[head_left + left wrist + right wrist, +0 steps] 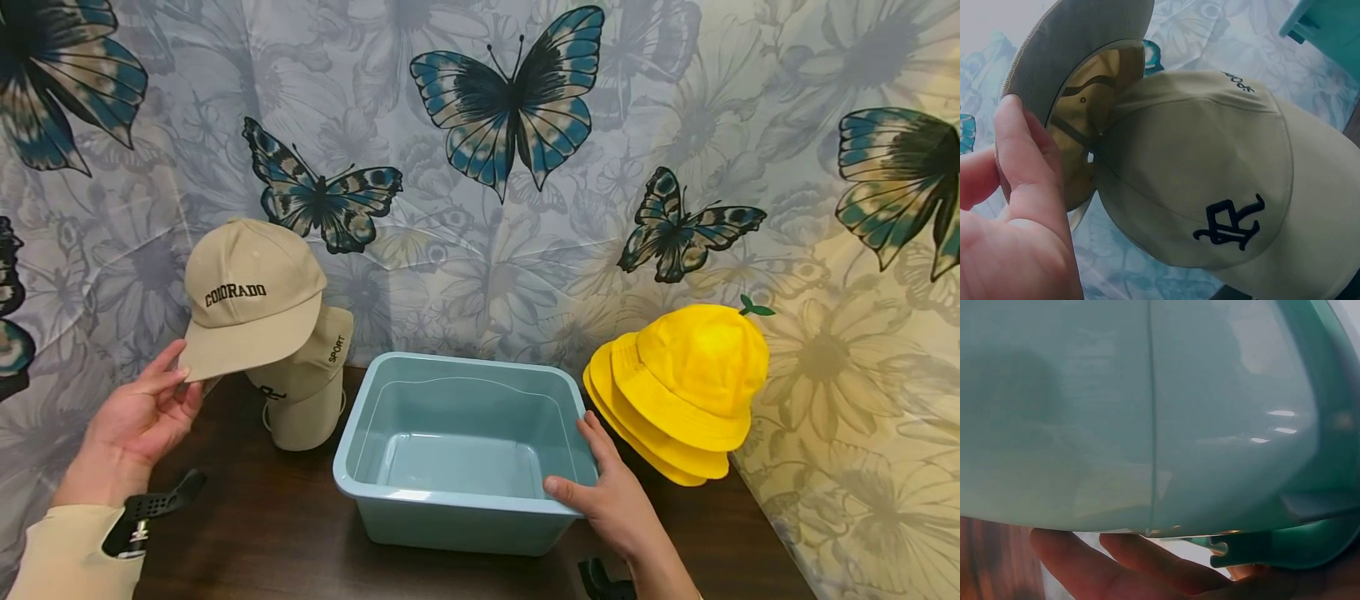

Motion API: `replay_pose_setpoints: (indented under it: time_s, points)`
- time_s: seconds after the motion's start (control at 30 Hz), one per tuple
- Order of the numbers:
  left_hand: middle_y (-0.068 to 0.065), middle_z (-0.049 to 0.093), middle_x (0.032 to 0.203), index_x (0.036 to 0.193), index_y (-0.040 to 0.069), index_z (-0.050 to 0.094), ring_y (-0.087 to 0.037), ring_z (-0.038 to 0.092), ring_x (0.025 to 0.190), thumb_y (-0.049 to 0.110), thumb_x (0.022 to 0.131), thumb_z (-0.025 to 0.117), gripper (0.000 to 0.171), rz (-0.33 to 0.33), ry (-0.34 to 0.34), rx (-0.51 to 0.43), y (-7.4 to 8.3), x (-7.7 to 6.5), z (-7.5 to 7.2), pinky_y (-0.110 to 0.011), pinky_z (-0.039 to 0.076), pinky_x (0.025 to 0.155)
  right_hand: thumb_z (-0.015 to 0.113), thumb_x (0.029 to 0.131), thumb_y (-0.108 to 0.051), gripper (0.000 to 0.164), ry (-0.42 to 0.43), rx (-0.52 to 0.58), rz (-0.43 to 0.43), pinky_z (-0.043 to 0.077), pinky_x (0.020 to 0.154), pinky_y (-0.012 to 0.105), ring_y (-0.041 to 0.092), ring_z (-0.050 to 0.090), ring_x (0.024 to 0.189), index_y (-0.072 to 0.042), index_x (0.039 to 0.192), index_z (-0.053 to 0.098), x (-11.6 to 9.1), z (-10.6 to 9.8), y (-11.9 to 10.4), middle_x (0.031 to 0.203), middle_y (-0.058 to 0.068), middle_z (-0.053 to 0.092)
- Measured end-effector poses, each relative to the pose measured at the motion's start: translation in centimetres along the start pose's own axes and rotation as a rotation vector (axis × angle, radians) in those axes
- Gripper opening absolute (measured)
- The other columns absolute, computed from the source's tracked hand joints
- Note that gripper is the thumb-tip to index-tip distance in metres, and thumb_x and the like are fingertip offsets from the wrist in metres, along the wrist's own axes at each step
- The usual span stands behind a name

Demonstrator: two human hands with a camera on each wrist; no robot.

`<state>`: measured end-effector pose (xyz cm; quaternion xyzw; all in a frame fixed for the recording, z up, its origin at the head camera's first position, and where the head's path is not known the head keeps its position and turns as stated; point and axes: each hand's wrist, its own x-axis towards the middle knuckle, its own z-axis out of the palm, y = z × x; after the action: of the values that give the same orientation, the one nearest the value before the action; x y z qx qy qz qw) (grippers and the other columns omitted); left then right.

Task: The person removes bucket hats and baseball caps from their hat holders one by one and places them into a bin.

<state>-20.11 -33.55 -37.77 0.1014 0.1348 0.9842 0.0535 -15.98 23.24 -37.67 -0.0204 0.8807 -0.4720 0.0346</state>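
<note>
My left hand [146, 412] pinches the brim of a beige baseball cap [251, 275] lettered COLORADO, thumb and fingers on the brim's edge. The cap is tilted brim-down, and the left wrist view shows its grey underside and open inside. Just below and behind it is another beige baseball cap [1191, 175], with a dark R-like letter and SPORT lettering. My right hand [618, 496] grips the rim of a light blue plastic basin [465, 525] at its front right corner, thumb over the inner edge, fingers along the outside. The basin wall [1229, 381] fills most of the right wrist view.
Yellow bucket hats [682, 383] are stacked to the right of the basin, the top one bearing a green sprout. All stand on a dark wooden table [247, 533]. A butterfly-print cloth [480, 275] hangs behind and along the sides.
</note>
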Motion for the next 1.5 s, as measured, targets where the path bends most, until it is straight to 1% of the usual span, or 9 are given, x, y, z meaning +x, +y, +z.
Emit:
replay_pose_setpoints:
  time_s: [0.13, 0.27, 0.47, 0.6, 0.77, 0.9, 1.0, 1.23, 1.5]
  points:
    - [-0.018, 0.060, 0.123, 0.127, 0.002, 0.058, -0.033, 0.063, 0.105, -0.012, 0.103, 0.029, 0.041, 0.004, -0.034, 0.001, -0.1, 0.1, 0.6, -0.042, 0.055, 0.077, 0.079, 0.083, -0.045, 0.104, 0.003, -0.002, -0.002, 0.014, 0.108, 0.070, 0.039, 0.003, 0.148, -0.011, 0.160, 0.019, 0.0, 0.0, -0.1, 0.167, 0.002, 0.000]
    - [-0.020, 0.060, 0.125, 0.130, 0.002, 0.056, -0.035, 0.064, 0.104, -0.014, 0.102, 0.028, 0.043, 0.009, -0.087, 0.030, -0.4, 0.0, 1.3, -0.042, 0.056, 0.076, 0.079, 0.083, -0.046, 0.103, 0.004, -0.004, -0.008, 0.014, 0.108, 0.069, 0.039, 0.003, 0.148, -0.012, 0.160, 0.019, -0.1, 0.0, -0.1, 0.166, 0.001, 0.001]
    - [-0.020, 0.059, 0.124, 0.135, 0.002, 0.055, -0.037, 0.065, 0.099, -0.015, 0.102, 0.025, 0.047, -0.010, -0.192, 0.079, -1.0, 0.2, 3.2, -0.042, 0.056, 0.077, 0.079, 0.082, -0.047, 0.103, 0.007, -0.007, -0.004, 0.015, 0.108, 0.069, 0.039, 0.004, 0.148, -0.012, 0.160, 0.021, -0.1, 0.0, -0.1, 0.166, 0.001, 0.001]
    - [-0.020, 0.059, 0.124, 0.137, 0.001, 0.055, -0.037, 0.066, 0.097, -0.014, 0.103, 0.024, 0.049, -0.031, -0.238, 0.119, -1.5, 0.4, 4.3, -0.041, 0.056, 0.076, 0.079, 0.082, -0.046, 0.103, 0.008, -0.009, -0.002, 0.016, 0.108, 0.069, 0.040, 0.005, 0.148, -0.011, 0.160, 0.020, -0.1, 0.0, -0.1, 0.167, 0.003, 0.001]
    - [-0.020, 0.059, 0.124, 0.138, 0.001, 0.054, -0.035, 0.066, 0.095, -0.015, 0.102, 0.023, 0.050, -0.035, -0.239, 0.157, -2.0, 0.6, 5.3, -0.040, 0.056, 0.073, 0.079, 0.083, -0.045, 0.103, 0.008, -0.006, 0.000, 0.016, 0.108, 0.070, 0.040, 0.005, 0.148, -0.011, 0.160, 0.020, -0.2, 0.0, -0.1, 0.167, 0.003, 0.001]
    - [-0.021, 0.057, 0.126, 0.138, 0.000, 0.052, -0.036, 0.064, 0.103, -0.015, 0.102, 0.021, 0.050, -0.049, -0.241, 0.147, -2.5, 0.8, 5.7, -0.042, 0.055, 0.080, 0.079, 0.083, -0.045, 0.103, 0.004, -0.009, 0.003, 0.017, 0.107, 0.070, 0.042, 0.006, 0.148, -0.011, 0.160, 0.020, -0.3, -0.1, -0.2, 0.167, 0.004, 0.001]
    - [-0.022, 0.055, 0.129, 0.139, -0.001, 0.049, -0.037, 0.062, 0.109, -0.014, 0.102, 0.020, 0.049, -0.063, -0.260, 0.142, -2.7, 1.1, 6.1, -0.044, 0.053, 0.085, 0.079, 0.083, -0.046, 0.103, 0.001, -0.010, 0.003, 0.017, 0.107, 0.070, 0.042, 0.006, 0.148, -0.011, 0.160, 0.020, -0.2, -0.1, -0.2, 0.167, 0.004, 0.001]
    - [-0.022, 0.057, 0.126, 0.139, -0.001, 0.050, -0.036, 0.064, 0.105, -0.013, 0.103, 0.022, 0.048, -0.115, -0.293, 0.205, -3.7, 2.1, 7.3, -0.044, 0.054, 0.081, 0.078, 0.083, -0.047, 0.102, 0.005, -0.020, -0.002, 0.017, 0.108, 0.069, 0.041, 0.006, 0.148, -0.011, 0.160, 0.021, -0.1, 0.0, -0.1, 0.167, 0.004, 0.001]
    - [-0.018, 0.057, 0.131, 0.140, 0.000, 0.051, -0.033, 0.063, 0.109, -0.011, 0.104, 0.021, 0.048, -0.172, -0.343, 0.272, -4.8, 2.8, 8.2, -0.042, 0.054, 0.080, 0.079, 0.082, -0.048, 0.103, 0.010, -0.015, -0.001, 0.018, 0.107, 0.069, 0.042, 0.008, 0.147, -0.011, 0.159, 0.022, -0.2, -0.1, -0.1, 0.166, 0.005, 0.002]
